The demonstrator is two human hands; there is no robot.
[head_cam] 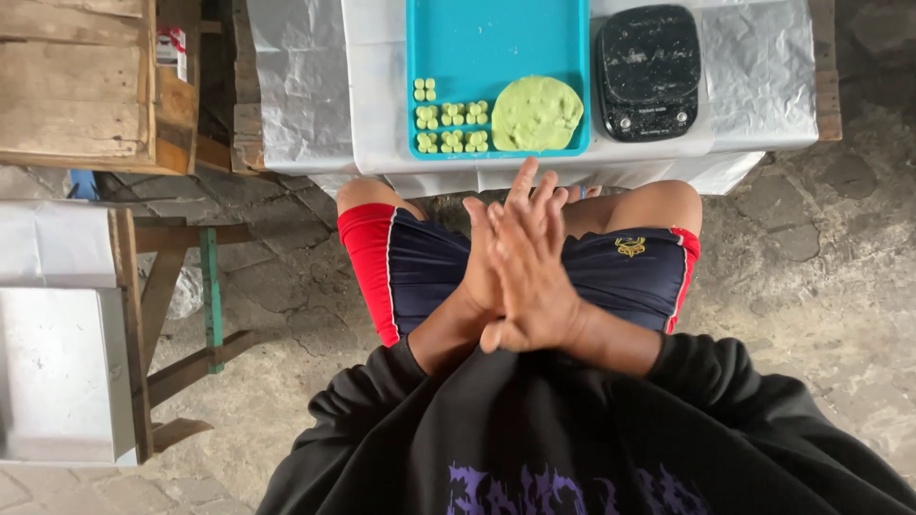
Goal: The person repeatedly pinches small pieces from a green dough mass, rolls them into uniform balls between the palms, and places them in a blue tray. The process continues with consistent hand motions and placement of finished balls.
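Both hands, left hand and right hand, are pressing flat together, open and empty, just short of the teal tray, whose green dough disc is lying straight ahead of them

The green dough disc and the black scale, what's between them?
In the head view, only the teal tray's rim separates the green dough disc from the black scale.

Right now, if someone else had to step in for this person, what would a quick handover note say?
Left hand and right hand: pressed palm to palm over the lap, holding nothing visible.
Teal tray on the covered table: a flat green dough round at its near right corner, small green dough pieces in clusters beside it.
Black scale sits right of the tray, nothing on it.
Done: small pieces formed.
Left: the large dough round is still whole.
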